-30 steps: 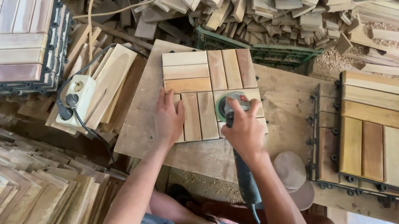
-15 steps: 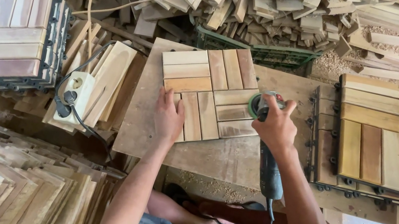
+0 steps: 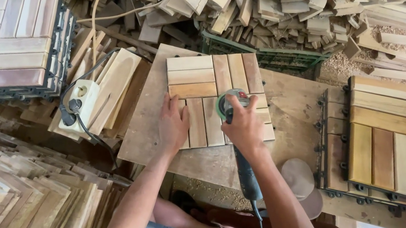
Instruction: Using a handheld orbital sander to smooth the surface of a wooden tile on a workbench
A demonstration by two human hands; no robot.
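The square slatted wooden deck tile (image 3: 216, 100), pale and golden-brown, lies flat under the left hand (image 3: 173, 123), fingers spread; the right hand (image 3: 245, 127) has its fingers clamped on the green-headed electric sander (image 3: 229, 105).

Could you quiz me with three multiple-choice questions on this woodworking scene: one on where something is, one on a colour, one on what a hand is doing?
1. Where does the white power strip lie?
A. left of the workboard
B. on the right-hand tile stack
C. on the floor

2. What colour is the sander's round guard?
A. red
B. green
C. yellow

3. What is the left hand doing?
A. gripping the sander
B. hanging free
C. pressing flat on the wooden tile

Answers: 1 A, it rests on slats beside the board; 2 B, a green rim shows; 3 C, its palm lies on the tile while the right hand holds the sander.
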